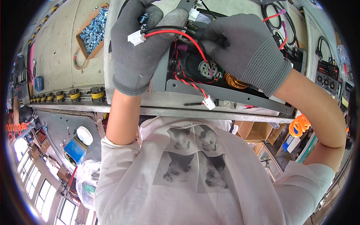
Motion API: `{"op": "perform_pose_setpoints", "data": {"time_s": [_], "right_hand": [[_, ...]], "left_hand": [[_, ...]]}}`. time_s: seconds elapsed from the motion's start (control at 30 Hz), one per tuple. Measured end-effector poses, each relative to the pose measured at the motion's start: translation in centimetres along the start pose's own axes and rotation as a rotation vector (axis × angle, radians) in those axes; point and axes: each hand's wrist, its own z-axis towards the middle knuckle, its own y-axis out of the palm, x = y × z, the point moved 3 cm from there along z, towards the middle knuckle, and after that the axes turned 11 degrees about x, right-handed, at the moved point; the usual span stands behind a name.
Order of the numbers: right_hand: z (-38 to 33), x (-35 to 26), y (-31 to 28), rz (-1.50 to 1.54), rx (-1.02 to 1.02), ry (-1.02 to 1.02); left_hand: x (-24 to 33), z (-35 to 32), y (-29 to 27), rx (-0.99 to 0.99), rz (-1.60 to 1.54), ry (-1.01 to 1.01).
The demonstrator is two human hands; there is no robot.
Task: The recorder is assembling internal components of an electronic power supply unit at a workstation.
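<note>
My left hand [138,48], in a grey glove, is curled around a small dark-blue metallic part [143,19], with its thumb stretched to the right. A red-and-black cable ending in a white connector [136,38] lies across that hand. My gloved right hand [243,48] has its fingers pinched together over the wiring; what they hold is hidden. Both hands are over a grey metal chassis [225,94] holding a round motor-like part [206,68] and a copper-coloured coil [235,81]. Twisted red and black wires with another white connector [209,102] hang over its near edge.
A cardboard tray of bluish screws [93,32] stands at the left beside a tape roll [79,60]. Yellow-and-black rollers [75,95] line the bench edge. Black cables [279,17] lie at the upper right, near a black control box [327,77] and an orange coiled hose [299,125].
</note>
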Motion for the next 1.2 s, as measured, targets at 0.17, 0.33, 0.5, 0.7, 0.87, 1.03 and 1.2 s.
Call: {"op": "perform_pose_setpoints", "data": {"time_s": [0.17, 0.33, 0.5, 0.7, 0.87, 1.03, 1.2], "right_hand": [[0.7, -0.1, 0.1, -0.074, -0.135, 0.019], [1.0, -1.5, -1.3, -0.202, -0.134, -0.198], [0.4, -2.2, -2.8, -0.232, -0.135, -0.193], [0.2, -1.1, -1.2, -0.168, -0.038, -0.205], [2.2, 0.0, -0.1, 0.014, -0.426, 0.017], [2.0, 0.3, -1.1, 0.243, -0.293, 0.019], [1.7, 1.1, -0.4, 0.27, -0.243, -0.025]], "left_hand": [[0.4, 0.1, 0.0, 0.02, 0.046, 0.037], [2.9, 0.7, 0.3, -0.03, -0.048, -0.449], [2.8, 0.6, 0.0, -0.004, -0.099, -0.435], [2.5, 0.4, -0.2, 0.033, -0.072, -0.332], [2.4, 0.3, 0.3, 0.037, -0.113, -0.329], [2.7, 0.4, 0.2, 0.03, -0.068, -0.313], [2.9, 0.6, 0.3, 0.014, -0.081, -0.335]]}}
